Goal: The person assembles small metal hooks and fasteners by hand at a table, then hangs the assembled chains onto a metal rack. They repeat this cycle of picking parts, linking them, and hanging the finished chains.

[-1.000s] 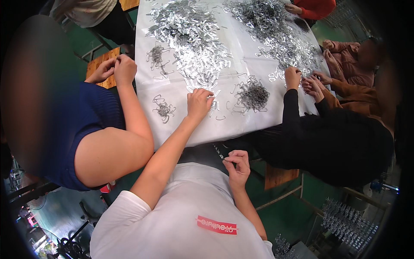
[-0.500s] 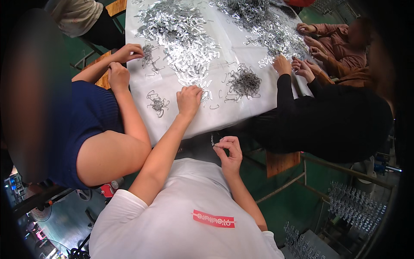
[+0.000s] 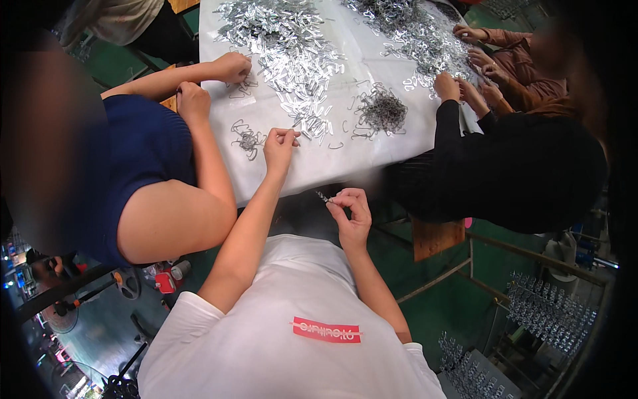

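My left hand (image 3: 279,151) is over the white-covered table, closed in a pinch beside the near tip of a pile of shiny metal strips (image 3: 302,76). What its fingertips hold is too small to make out. Just off the table's near edge, my right hand (image 3: 352,218) pinches a short row of small metal clips (image 3: 322,197), which points up and left from the fingers. Left of my left hand lies a small heap of bent wire hooks (image 3: 248,140). A larger heap of wire hooks (image 3: 383,112) sits to the right of the strips.
A co-worker in a blue top (image 3: 143,173) sits close on my left, that arm beside mine. Another in black (image 3: 505,179) works at the right edge over a further metal pile (image 3: 428,46). Below right stand a wooden stool (image 3: 437,238) and racks of hanging metal parts (image 3: 551,309).
My left hand has drawn back slightly left from the strips, its fingers pinched. My right hand has risen a little, and the clip row tilts further left. The left co-worker's far hand moved right.
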### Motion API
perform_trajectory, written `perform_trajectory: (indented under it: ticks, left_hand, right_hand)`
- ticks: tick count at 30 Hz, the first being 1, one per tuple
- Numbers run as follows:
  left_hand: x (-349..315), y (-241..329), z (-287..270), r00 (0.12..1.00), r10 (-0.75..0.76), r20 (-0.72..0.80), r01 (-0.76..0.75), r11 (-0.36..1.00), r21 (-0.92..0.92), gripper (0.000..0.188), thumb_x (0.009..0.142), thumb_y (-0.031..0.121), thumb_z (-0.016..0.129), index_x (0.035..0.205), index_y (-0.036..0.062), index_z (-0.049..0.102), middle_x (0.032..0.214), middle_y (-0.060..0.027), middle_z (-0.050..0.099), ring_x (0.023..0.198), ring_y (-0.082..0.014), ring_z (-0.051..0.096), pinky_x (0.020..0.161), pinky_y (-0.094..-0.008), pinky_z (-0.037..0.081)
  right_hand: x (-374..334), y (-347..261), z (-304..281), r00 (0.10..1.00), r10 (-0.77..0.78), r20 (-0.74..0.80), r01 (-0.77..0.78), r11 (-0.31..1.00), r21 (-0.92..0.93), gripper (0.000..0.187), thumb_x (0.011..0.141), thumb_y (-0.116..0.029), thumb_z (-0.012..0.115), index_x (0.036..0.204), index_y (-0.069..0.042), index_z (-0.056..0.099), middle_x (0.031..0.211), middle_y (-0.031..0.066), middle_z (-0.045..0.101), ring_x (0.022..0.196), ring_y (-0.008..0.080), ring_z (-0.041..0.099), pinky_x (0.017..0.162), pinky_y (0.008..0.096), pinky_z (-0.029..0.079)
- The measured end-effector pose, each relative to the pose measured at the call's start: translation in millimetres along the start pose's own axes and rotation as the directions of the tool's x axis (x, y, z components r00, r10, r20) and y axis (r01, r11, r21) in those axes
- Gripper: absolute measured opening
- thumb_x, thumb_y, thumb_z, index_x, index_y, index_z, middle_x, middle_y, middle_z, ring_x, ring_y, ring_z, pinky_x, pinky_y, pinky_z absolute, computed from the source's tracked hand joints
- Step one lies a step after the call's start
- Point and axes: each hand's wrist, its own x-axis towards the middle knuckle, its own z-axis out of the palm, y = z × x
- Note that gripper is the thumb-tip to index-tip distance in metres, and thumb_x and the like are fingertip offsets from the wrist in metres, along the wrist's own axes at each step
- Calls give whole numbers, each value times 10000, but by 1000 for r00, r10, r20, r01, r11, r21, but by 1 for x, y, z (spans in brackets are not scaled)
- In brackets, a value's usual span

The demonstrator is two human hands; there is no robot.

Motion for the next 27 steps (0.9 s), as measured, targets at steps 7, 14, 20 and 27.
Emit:
perform_trajectory:
  ticks: [7, 14, 20, 27]
  left_hand:
    - [4, -6, -6, 988, 153, 14, -151, 956, 250, 190, 868, 170, 668, 912, 5, 584, 893, -72, 702, 719, -89, 603, 595, -220, 439]
    - [-12, 8, -8, 995, 0, 95, -4, 999, 41, 179, 852, 145, 685, 892, 4, 582, 841, -62, 675, 733, -97, 602, 616, -236, 464]
    - [-65, 43, -19, 936, -126, 328, 156, 986, -66, 193, 827, 98, 711, 954, 1, 603, 837, -72, 670, 725, -97, 602, 603, -221, 464]
    - [-107, 85, -28, 917, -74, 392, 63, 997, 41, 157, 813, 88, 730, 929, -6, 681, 825, -45, 684, 743, -70, 616, 636, -207, 478]
  right_hand:
    - [-6, 3, 5, 1000, -17, 4, 17, 1000, -9, 117, 760, 45, 713, 845, -20, 665, 938, 54, 541, 816, 135, 565, 696, 241, 472]
    - [-7, 3, 5, 997, -79, -8, 78, 996, -51, 122, 761, 52, 711, 850, -18, 669, 934, 48, 536, 790, 121, 572, 654, 227, 485]
    - [-8, 6, 7, 1000, -14, -22, 14, 1000, -25, 109, 768, 49, 705, 847, -16, 666, 920, 46, 526, 755, 110, 561, 616, 225, 476]
    - [-4, 11, 13, 998, -54, -27, 53, 997, -62, 104, 764, 30, 713, 841, -26, 671, 913, 45, 531, 756, 114, 554, 613, 229, 463]
